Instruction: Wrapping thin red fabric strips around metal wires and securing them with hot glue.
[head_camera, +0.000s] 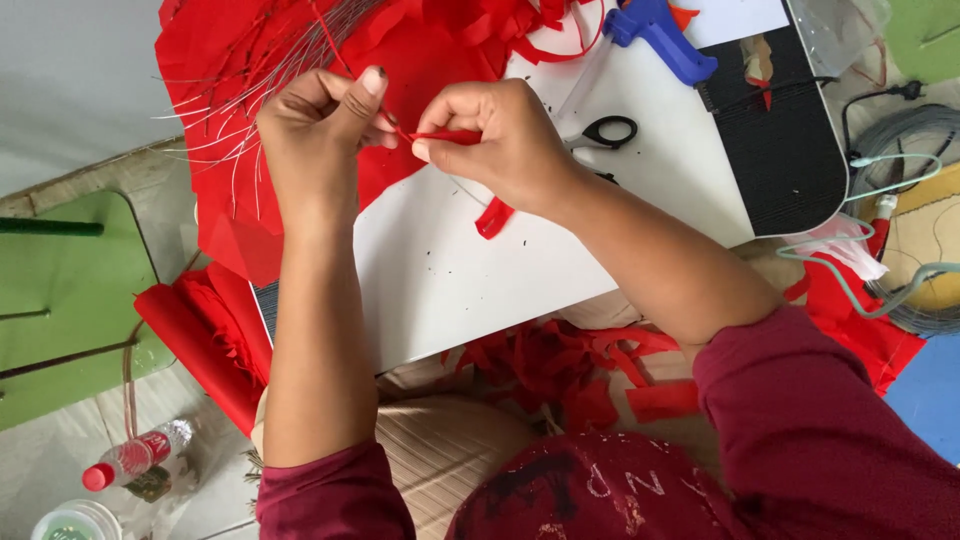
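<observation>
Above the white rectangular board (480, 270), our left hand (320, 125) and right hand (500, 135) meet, fingers closed tight on a thin red paper-wrapped wire (440, 135) stretched between them. Black-handled scissors (605, 131) lie just beside our right hand; a blue glue gun (660, 35) sits beyond.

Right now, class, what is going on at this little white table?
A person sits at a white table and works with both hands. The left hand and the right hand pinch a red strip between their fingertips; a thin wire runs up from the pinch. Red paper and more wires lie behind the left hand. Scissors and a blue glue gun lie beyond the right hand. Red scraps are in the lap.
</observation>
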